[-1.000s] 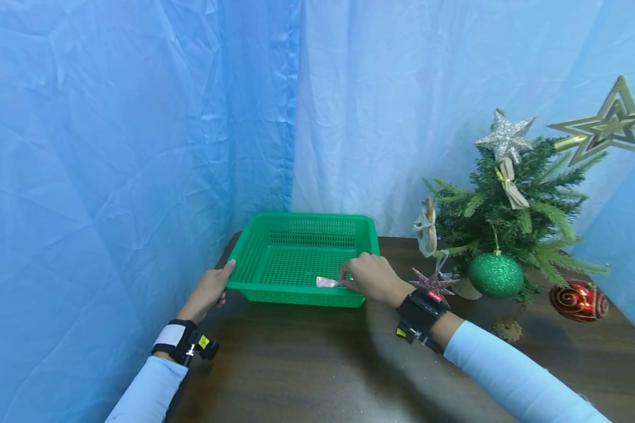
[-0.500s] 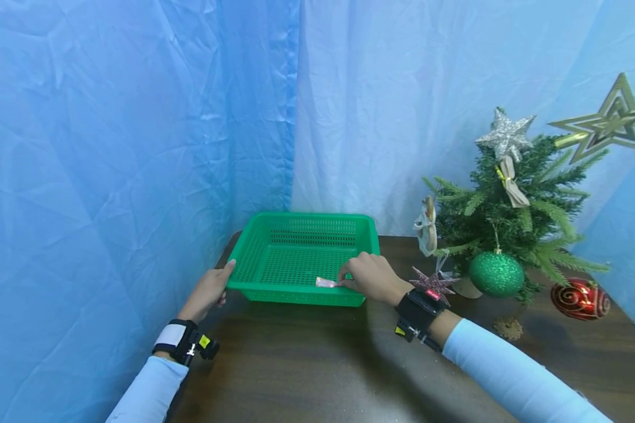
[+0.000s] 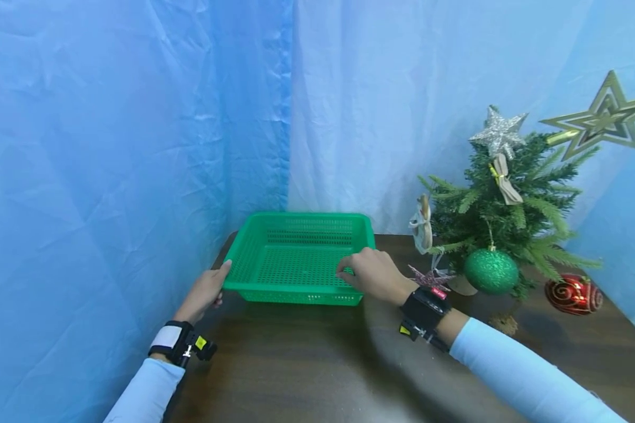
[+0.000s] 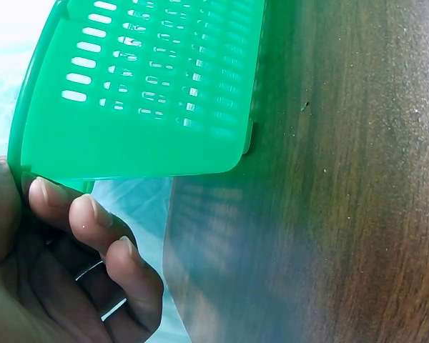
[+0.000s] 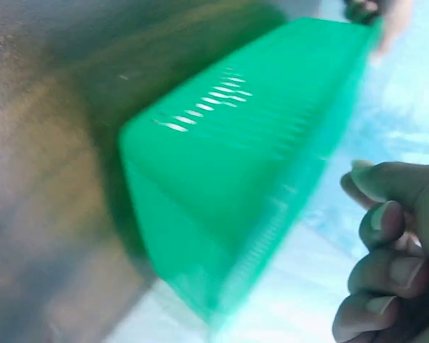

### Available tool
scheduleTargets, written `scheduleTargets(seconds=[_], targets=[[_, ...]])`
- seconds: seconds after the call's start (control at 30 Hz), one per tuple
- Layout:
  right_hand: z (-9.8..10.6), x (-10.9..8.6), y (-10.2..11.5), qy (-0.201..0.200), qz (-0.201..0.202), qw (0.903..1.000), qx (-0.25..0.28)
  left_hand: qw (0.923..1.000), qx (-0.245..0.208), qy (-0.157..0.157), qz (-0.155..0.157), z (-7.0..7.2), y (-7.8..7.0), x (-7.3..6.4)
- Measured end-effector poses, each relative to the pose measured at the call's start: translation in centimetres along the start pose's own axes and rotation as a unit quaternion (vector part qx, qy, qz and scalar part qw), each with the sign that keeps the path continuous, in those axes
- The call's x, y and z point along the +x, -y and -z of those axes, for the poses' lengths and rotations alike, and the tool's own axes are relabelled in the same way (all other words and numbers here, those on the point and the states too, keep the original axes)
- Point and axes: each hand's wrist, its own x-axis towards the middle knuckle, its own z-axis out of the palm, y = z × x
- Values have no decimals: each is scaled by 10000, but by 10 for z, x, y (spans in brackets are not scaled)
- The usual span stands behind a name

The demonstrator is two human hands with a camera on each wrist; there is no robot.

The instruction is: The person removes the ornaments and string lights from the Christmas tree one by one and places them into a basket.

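A green plastic basket [image 3: 296,288] with slotted walls stands on the table. My left hand [image 3: 203,294] grips its front left corner, thumb on top of the rim. In the left wrist view the fingertips [image 4: 93,214] curl beneath that rim, beside the end wall. Over the front right part of the basket is my right hand [image 3: 374,273]. The right wrist view shows its fingers [image 5: 382,275] curled and the thumb close to the index finger, with nothing visible between them. The basket is blurred in that view. No pale strip shows in any current view.
A small Christmas tree [image 3: 513,217] stands right of the basket. It bears a silver star [image 3: 500,132], a gold star [image 3: 605,114] and a green ball [image 3: 491,270]. A red ball [image 3: 574,294] and a pinkish star [image 3: 428,277] are nearby. Blue curtains [image 3: 111,147] border the table [image 3: 296,364].
The small pale pink strip that my right hand pinched at the front rim has gone from its fingers and from sight. My left hand keeps its grip on the basket. The head view shifted slightly.
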Motion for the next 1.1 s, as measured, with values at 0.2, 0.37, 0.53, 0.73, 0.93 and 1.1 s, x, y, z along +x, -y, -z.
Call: scheduleTargets(seconds=[0.2, 0.37, 0.53, 0.73, 0.93, 1.1], targets=[[70, -4, 9, -602, -499, 9958, -469, 10000, -11, 10, 62, 3, 1, -2], [137, -17, -3, -1256, -1034, 9795, -1189, 9999, -39, -10, 100, 3, 3, -3], [194, -42, -34, -1655, -1725, 9543, -1792, 10000, -51, 37, 44, 1, 1, -1], [228, -65, -72, -1195, -2891, 9317, -1848, 9999, 16, -73, -130, 4, -8, 7], [227, -78, -89, -858, -3182, 9227, -1999, 9999, -24, -51, -117, 4, -6, 5], [221, -81, -94, -956, -3029, 9281, -1942, 9999, -89, -23, -54, 1, 2, 3]])
